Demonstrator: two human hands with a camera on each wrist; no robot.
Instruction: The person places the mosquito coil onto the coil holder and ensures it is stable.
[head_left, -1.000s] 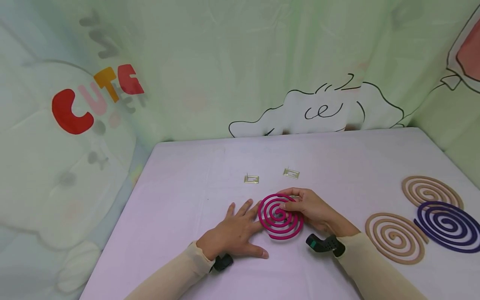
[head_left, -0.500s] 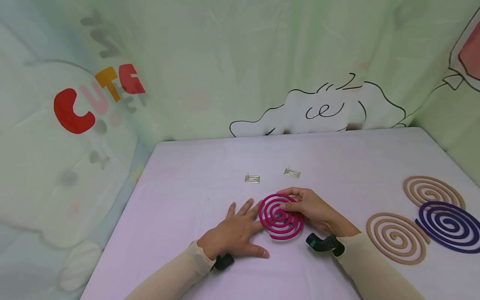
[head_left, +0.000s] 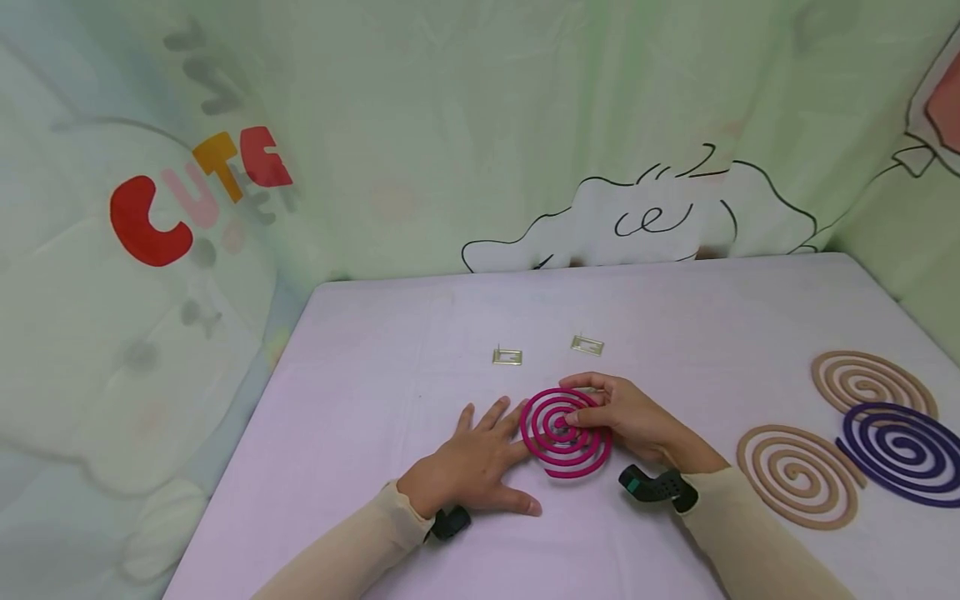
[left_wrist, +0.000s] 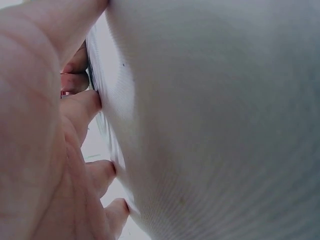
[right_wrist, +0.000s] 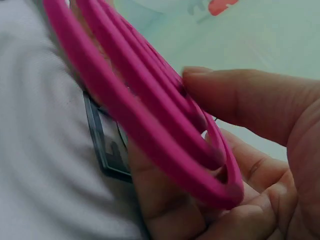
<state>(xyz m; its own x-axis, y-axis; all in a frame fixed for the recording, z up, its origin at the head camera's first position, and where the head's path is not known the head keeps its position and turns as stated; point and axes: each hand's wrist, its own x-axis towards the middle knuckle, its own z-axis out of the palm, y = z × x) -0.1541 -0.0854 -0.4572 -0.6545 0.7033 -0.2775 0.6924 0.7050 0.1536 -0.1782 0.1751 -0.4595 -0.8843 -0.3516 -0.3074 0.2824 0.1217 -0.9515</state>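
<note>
While my left hand [head_left: 476, 468] lies spread on the pale cloth [head_left: 337, 417], its fingers straight and the index one reaching under the coil's left edge, my right hand [head_left: 633, 422] pinches the pink coil [head_left: 561, 422], thumb on its upper face near the middle and other fingers beneath. The coil is raised over the cloth in front of me, with a small metal stand [right_wrist: 97, 145] below it; I cannot tell whether they touch. Two more metal stands, a left one [head_left: 507, 363] and a right one [head_left: 587, 352], sit just beyond my hands. Well to my right lie two tan coils [head_left: 800, 477] and a purple coil [head_left: 907, 450], which overlaps the farther tan one.
</note>
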